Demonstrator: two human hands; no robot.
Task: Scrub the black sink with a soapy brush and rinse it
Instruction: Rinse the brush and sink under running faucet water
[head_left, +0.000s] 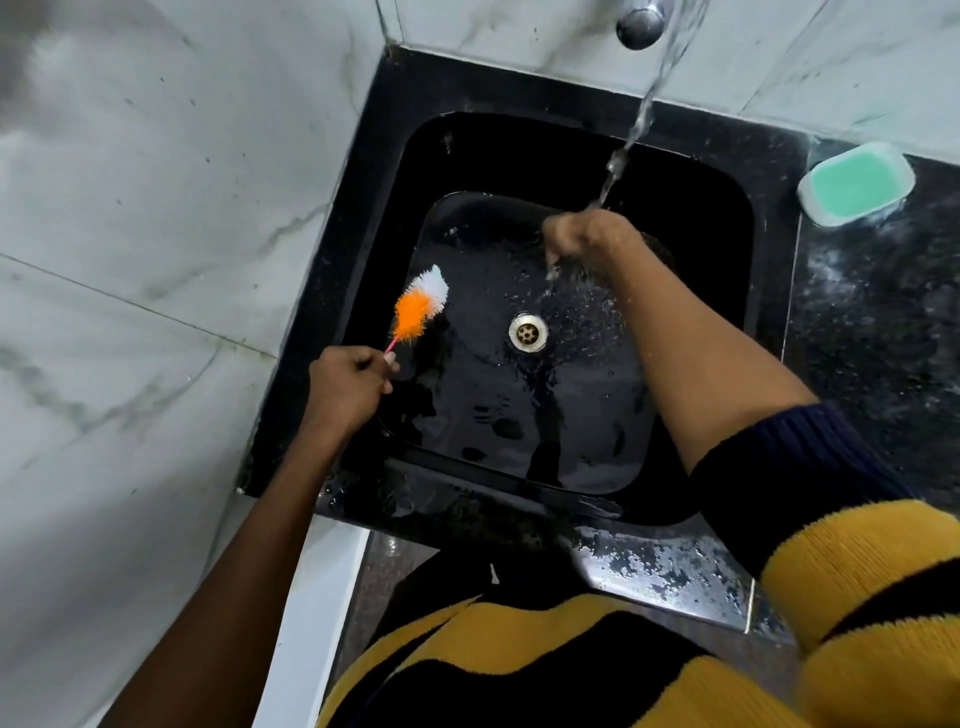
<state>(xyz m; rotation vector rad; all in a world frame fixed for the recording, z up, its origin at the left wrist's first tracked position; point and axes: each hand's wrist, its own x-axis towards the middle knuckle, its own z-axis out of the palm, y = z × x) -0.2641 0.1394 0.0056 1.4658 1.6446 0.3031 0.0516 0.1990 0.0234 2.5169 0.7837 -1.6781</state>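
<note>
The black sink (545, 405) sat in a dark stone counter (878, 322) against pale marbled wall tiles (130, 208), its basin wet and glossy, with a metal drain (528, 332) near the middle of its floor. The brush (420, 307), with orange bristles nearer the handle and white bristles at the tip, stood over the left inner wall of the sink, left of the drain; whether the bristles touched the wall could not be told. Its thin pink handle ran down and to the left from the bristles into the left hand (349, 387), which gripped it with curled fingers just at the sink's left rim, so the bristled head lay above and slightly right of the grip. The right hand (582, 236) was inside the sink, beyond the drain toward the back wall, fingers curled downward under a stream of water (641, 114) falling from a tap (640, 23) above the sink's back edge; whether it held anything could not be told. A green soap in a pale dish (856, 183) rested on the counter just beyond the sink's right rear corner. A yellow and black striped garment (857, 597) filled the area nearest the sink's front rim.
</note>
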